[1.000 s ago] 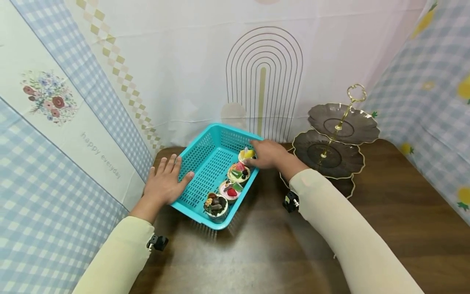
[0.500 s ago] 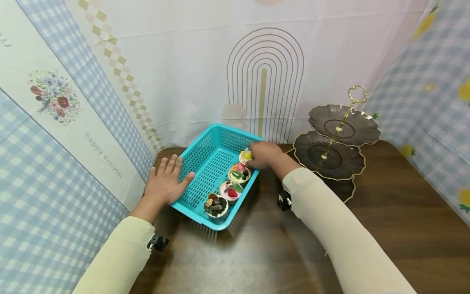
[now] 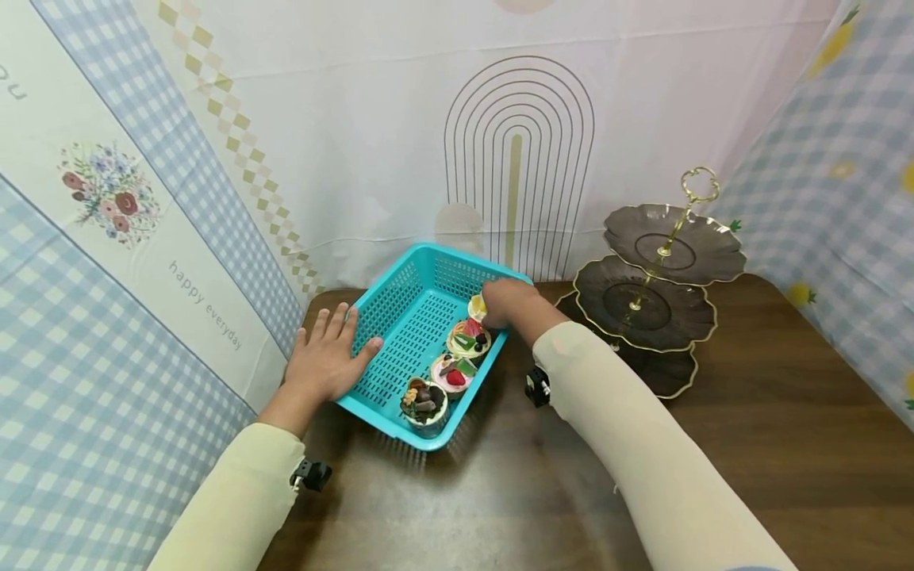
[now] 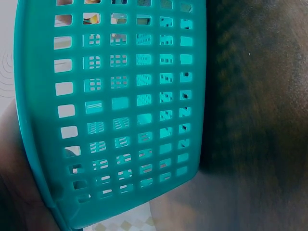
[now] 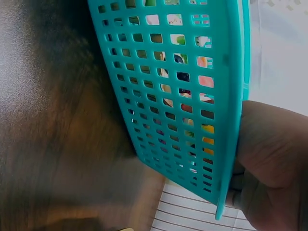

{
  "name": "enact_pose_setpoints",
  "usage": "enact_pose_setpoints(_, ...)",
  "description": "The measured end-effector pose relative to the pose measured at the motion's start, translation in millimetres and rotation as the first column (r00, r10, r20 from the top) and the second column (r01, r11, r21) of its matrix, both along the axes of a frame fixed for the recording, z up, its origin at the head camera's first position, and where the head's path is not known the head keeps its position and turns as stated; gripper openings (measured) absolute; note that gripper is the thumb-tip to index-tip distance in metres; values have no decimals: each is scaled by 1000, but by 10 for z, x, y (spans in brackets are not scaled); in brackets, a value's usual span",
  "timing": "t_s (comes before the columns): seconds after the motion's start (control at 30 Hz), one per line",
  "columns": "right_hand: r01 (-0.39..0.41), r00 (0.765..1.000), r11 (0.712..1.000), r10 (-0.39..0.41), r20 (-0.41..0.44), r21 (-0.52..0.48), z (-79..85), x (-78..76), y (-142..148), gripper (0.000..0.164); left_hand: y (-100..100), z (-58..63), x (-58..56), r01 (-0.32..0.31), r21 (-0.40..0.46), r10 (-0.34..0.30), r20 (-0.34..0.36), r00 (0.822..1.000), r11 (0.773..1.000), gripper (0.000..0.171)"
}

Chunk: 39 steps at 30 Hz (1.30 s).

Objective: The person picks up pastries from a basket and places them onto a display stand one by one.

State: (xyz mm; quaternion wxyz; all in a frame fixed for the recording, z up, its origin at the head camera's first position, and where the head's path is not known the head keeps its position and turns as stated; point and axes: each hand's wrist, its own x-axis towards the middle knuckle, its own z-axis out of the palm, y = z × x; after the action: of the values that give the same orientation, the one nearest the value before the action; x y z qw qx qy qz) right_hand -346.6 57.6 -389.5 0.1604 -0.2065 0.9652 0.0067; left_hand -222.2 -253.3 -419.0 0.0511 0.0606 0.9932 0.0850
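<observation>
A turquoise plastic basket (image 3: 400, 311) stands on the table, with a row of small cupcakes along its right side. My left hand (image 3: 325, 361) rests on the basket's left rim with its fingers straight and spread. My right hand (image 3: 510, 304) reaches over the right rim at the far corner, fingers curled down round the yellow-topped cupcake (image 3: 477, 308); its fingertips are hidden. Nearer stand a cupcake with green and red toppings (image 3: 468, 339), a pink one with a strawberry (image 3: 453, 374) and a chocolate-topped one (image 3: 424, 406). Through the basket's holes, cupcakes show in the right wrist view.
A dark tiered stand (image 3: 643, 305) with gold rims and a gold handle stands to the right of the basket. The brown wooden table (image 3: 493, 492) reaches back to a patterned cloth (image 3: 357, 143), with checked cloth on both sides.
My right hand has moved left and further over the yellow-topped cupcake, covering more of it, and its forearm has swung left. My left hand stays on the basket rim.
</observation>
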Motion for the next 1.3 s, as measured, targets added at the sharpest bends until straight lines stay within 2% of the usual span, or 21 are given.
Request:
enact_pose_setpoints(0.17,17,1000,1000,-17,-1,9,-28,-33,-15,36,26,1,-2,-5,2,5,-5,1000,1000,97)
enact_pose_setpoints(0.37,28,1000,1000,-28,-11,-13,-42,-25,-27,44,41,-7,5,-8,-7,8,-5,1000,1000,97)
enact_pose_setpoints(0.7,32,999,998,-34,-30,-58,-104,-67,7,40,52,-23,-3,-19,-3,19,-17,1000,1000,96)
enact_pose_setpoints(0.87,37,998,996,-42,-48,-84,-161,-79,26,48,68,-23,-2,-19,-5,19,-18,1000,1000,96)
enact_pose_setpoints(1.1,87,996,988,-91,-24,-132,-199,-87,23,80,77,-10,11,-22,-13,22,-16,1000,1000,96)
enact_pose_setpoints(1.3,83,995,981,-91,-33,-177,-215,-91,53,82,74,-19,11,-23,-20,23,-16,1000,1000,98)
